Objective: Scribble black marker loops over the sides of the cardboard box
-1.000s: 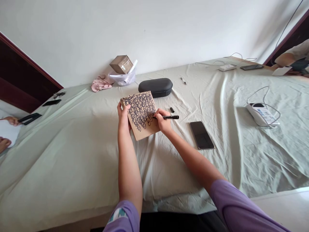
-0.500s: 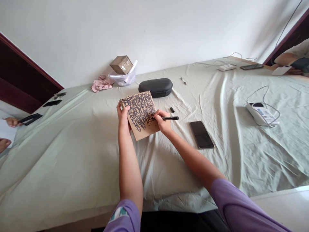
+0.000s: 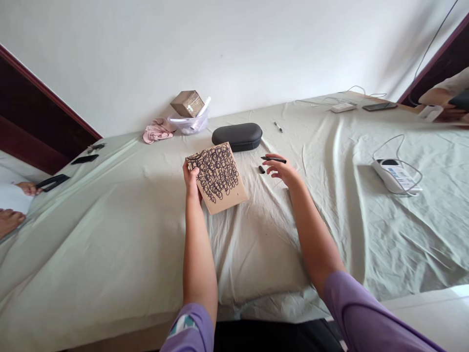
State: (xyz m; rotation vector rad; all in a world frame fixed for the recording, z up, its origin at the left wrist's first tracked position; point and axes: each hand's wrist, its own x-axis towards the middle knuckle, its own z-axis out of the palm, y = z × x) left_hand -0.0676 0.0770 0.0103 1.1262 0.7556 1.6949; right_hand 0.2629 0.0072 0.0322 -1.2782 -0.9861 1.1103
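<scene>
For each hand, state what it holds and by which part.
Left hand grips the scribbled cardboard by its left edge. Right hand holds the black pen near its middle.

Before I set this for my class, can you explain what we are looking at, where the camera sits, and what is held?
The camera is worn on a person's head and looks down at their own bare hands. The left hand has a grip on a brown card covered in black scribbles. The right hand holds a black pen out to the side, off the card. On the sheet-covered surface lie the pen cap, a dark case and a white device with a cable.
</scene>
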